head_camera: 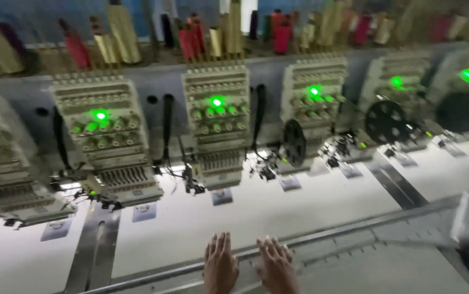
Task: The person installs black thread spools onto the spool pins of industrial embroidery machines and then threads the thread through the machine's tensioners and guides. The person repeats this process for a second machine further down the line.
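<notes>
1. Nearest the camera, the left hand [221, 265] and the right hand [276, 267] lie side by side, palms down, on the metal front rail [321, 238] of the machine bench [387, 267]. Each grip is apart: fingers flat and spread, holding nothing.

2. The fingertips reach over the rail's far edge to the stretched white fabric [278, 212], which spans the whole bed beneath the heads. Judging from this posture, the hands are pressing or smoothing that near edge. To do this well, pressure should stay even and flat, since a tug from one side could skew the cloth.

3. Dark metal frame bars [94, 245] cross the fabric at intervals; another [391, 185] sits to the right. The hands rest between them, well apart from both.

4. Small embroidered patches [222, 196] lie on the cloth directly under the needle cases. The hands would do best to keep short of these.

5. Beyond stands the row of embroidery heads [215, 122], each showing a green indicator light [216, 102]. Whether the needles are running cannot be told from the blur, so fingers belong well clear of them.

6. Farthest back, thread cones [120, 35] in gold, red and pink stand on the top rack.
</notes>
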